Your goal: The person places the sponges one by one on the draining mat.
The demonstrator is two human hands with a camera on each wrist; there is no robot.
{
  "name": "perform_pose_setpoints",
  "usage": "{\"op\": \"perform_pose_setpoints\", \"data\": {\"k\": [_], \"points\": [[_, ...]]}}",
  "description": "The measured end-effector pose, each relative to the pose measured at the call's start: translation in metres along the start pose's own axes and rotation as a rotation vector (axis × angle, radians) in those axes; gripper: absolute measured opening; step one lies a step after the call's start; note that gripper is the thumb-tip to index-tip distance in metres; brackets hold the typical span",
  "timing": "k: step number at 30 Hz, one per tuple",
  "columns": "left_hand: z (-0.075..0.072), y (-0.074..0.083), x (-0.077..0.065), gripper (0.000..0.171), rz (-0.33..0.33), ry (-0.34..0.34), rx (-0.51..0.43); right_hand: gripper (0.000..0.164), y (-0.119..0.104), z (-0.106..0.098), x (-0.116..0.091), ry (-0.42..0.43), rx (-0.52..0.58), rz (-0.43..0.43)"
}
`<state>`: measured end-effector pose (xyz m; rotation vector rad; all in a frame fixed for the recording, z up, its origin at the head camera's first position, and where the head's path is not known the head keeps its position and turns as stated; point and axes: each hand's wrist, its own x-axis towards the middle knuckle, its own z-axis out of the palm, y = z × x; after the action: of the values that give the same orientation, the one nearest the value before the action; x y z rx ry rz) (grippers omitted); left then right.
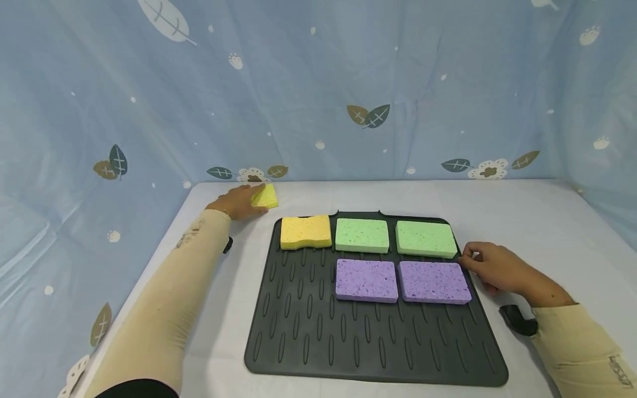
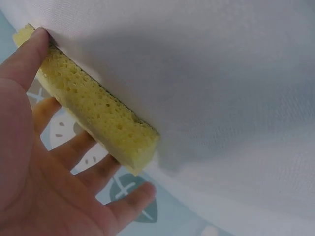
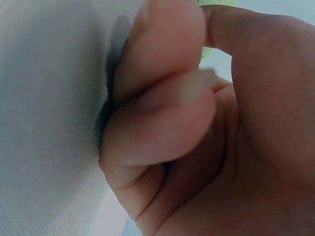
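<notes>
At the table's far left, my left hand pinches a yellow sponge. The left wrist view shows its porous side, with the thumb on the near face and the fingers spread behind. My right hand rests on the table at the right edge of a dark grey ridged mat. Its fingers are loosely curled with nothing seen in them. On the mat, a yellow-orange sponge and two green sponges form the back row. Two purple sponges lie in front of the green ones.
A white cloth covers the table. Behind it and on both sides hangs a blue curtain printed with leaves and flowers. The mat has a raised rim and stands between the two arms.
</notes>
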<state>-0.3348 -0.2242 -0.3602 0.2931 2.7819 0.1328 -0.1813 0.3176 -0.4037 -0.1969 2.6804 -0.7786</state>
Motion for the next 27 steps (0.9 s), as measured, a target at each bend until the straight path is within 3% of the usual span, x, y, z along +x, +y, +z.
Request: {"op": "perform_pose_setpoints", "data": {"k": [12,27], "points": [[0.005,-0.008,0.004,0.078,0.032,0.04,-0.001,0.022,-0.003,-0.002,-0.001,-0.002,0.004,-0.008],[0.008,-0.004,-0.007,0.075,0.044,0.097,0.04,0.022,-0.001,0.0,-0.003,0.003,-0.003,-0.015]]}}
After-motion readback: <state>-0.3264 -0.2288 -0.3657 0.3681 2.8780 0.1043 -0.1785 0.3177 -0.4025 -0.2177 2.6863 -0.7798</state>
